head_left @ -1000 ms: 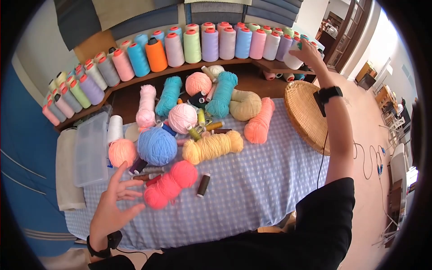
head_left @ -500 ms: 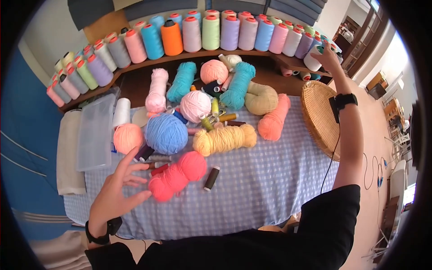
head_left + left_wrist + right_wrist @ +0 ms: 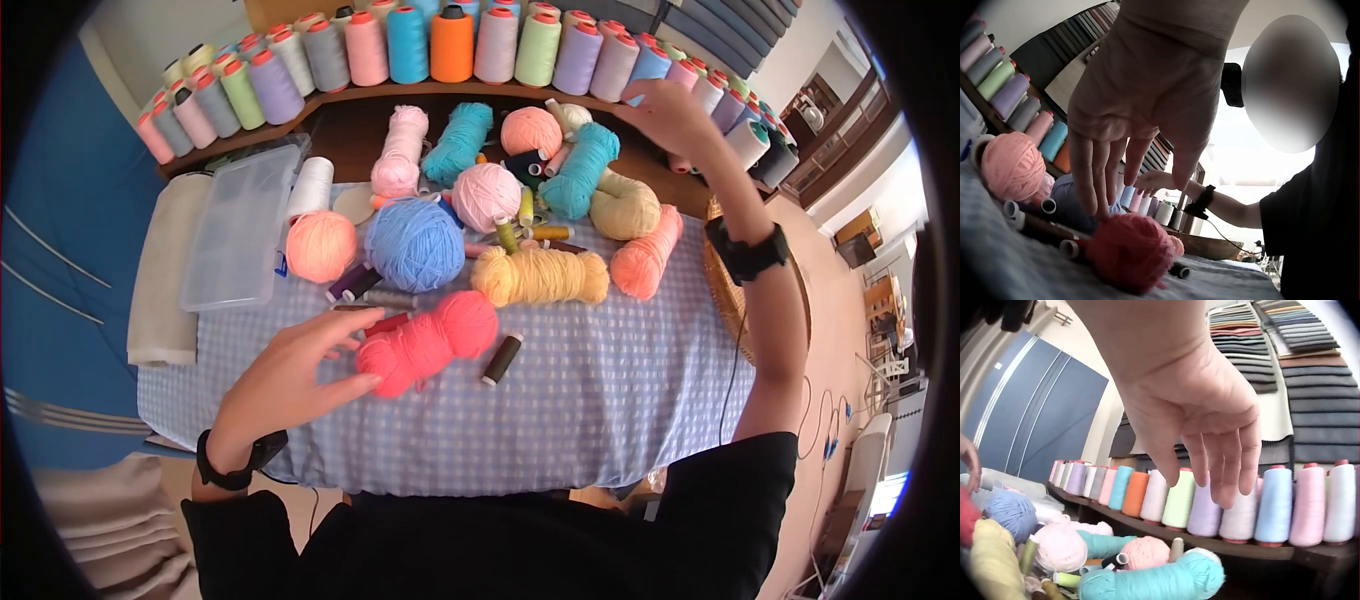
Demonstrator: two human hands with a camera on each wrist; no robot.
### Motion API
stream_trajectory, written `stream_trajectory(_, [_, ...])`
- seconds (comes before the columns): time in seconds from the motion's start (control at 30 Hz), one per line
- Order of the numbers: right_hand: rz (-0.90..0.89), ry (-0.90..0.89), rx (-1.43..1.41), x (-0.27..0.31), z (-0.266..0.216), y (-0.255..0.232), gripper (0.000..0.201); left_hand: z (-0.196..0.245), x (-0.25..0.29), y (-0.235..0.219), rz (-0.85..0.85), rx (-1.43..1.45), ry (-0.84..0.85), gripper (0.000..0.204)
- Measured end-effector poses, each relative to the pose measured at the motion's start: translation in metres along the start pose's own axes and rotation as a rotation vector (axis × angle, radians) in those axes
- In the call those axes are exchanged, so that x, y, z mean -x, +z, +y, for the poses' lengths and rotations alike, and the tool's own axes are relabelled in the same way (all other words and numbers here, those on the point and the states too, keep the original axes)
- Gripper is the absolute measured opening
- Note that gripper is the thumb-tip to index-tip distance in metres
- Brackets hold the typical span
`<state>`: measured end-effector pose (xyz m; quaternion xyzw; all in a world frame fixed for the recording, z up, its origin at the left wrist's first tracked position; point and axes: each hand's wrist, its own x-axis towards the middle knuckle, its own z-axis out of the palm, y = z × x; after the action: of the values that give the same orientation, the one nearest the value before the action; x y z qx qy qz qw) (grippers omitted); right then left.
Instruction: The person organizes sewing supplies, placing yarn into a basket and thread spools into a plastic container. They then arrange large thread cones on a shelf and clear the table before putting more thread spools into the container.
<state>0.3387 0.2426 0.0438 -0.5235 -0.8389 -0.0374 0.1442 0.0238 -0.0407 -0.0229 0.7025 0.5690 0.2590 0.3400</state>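
Note:
My left hand (image 3: 290, 380) is beside the coral-red yarn skein (image 3: 430, 342), thumb and fingertips around its left end, fingers loosely spread. In the left wrist view the fingers hang just above that skein (image 3: 1132, 253), not wrapped round it. A dark thread spool (image 3: 502, 359) lies to the skein's right. My right hand (image 3: 672, 118) is raised in front of the back shelf, empty, with fingers extended and slightly bent. From the right wrist, its fingertips overlap a pale mauve thread cone (image 3: 1239, 515) and a lavender cone (image 3: 1204, 509) standing on the shelf.
Yarn balls and skeins crowd the table's middle, among them a blue ball (image 3: 415, 245) and a yellow skein (image 3: 540, 276). A clear plastic box (image 3: 235, 235) lies left. The curved shelf (image 3: 340, 95) carries rows of cones. A wicker basket (image 3: 728, 285) sits right.
My right hand has left the white cone at the shelf's right end and moved left along the row. My left hand has come closer to the red skein. The head view has shifted.

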Motion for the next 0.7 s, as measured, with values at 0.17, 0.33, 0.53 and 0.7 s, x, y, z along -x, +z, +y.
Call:
stream_trajectory(0.17, [0.076, -0.431, -0.108, -0.028, -0.001, 0.068, 0.03, 0.002, 0.011, -0.008, 0.026, -0.053, -0.002, 0.057])
stream_trajectory(0.33, [-0.334, -0.405, 0.019, -0.016, -0.005, 0.073, 0.027, -0.009, 0.02, -0.012, 0.094, -0.117, -0.037, 0.057])
stream_trajectory(0.53, [-0.309, 0.031, -0.071, 0.013, -0.029, 0.03, 0.037, -0.014, 0.013, -0.011, 0.059, -0.156, -0.006, 0.056])
stream_trajectory(0.7, [-0.328, -0.003, -0.273, 0.049, -0.063, -0.02, 0.031, -0.017, -0.003, 0.0, 0.002, -0.204, 0.042, 0.052])
